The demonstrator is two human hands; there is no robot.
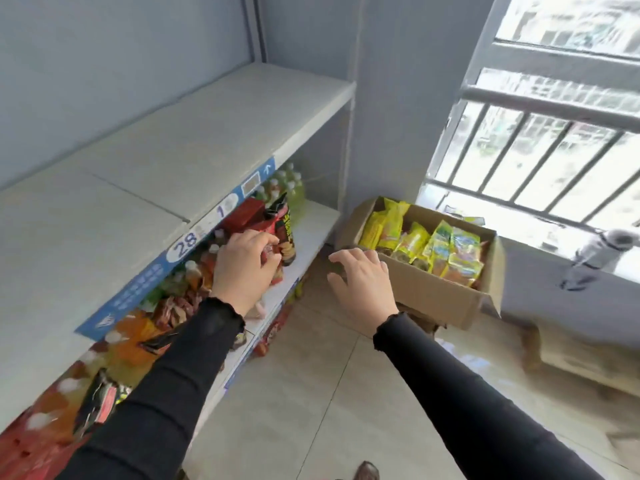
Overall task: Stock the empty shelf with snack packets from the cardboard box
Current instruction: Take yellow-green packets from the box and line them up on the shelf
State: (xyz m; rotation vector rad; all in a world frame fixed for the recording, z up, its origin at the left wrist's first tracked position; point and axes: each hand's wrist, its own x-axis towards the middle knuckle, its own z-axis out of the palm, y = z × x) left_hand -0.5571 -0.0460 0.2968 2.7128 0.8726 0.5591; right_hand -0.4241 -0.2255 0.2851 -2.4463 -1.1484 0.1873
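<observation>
- In the head view, we saw our left hand (242, 268) reaching into the lower shelf (311, 237), its fingers curled around a red snack packet (282, 233) standing among the goods there. That packet stood close to the shelf's front edge, so we judged that a careless release could tip it out onto the floor (311, 393).
- Bottles (287, 188) stood just behind and beside the red snack packet; we reckoned a push too far back could knock them over.
- Our right hand (362, 282) hovered in the air between the lower shelf and the cardboard box (443, 292), fingers spread and loosely bent, holding nothing.
- The cardboard box sat open to the right, near the window (554, 133), with yellow snack packets (422, 244) standing in rows inside. They looked tightly packed, so we thought a hasty one-handed pull could drag a neighbouring packet out with it.
- What the cardboard box rested on was partly hidden; a hard tug might have shifted it.
- The empty shelf (207, 140) above stayed bare, while our left hand worked on the level below. We judged the chief risk was stock ending up on the wrong shelf.
- A bottle (602, 251) lay on the window ledge, apart from the cardboard box.
</observation>
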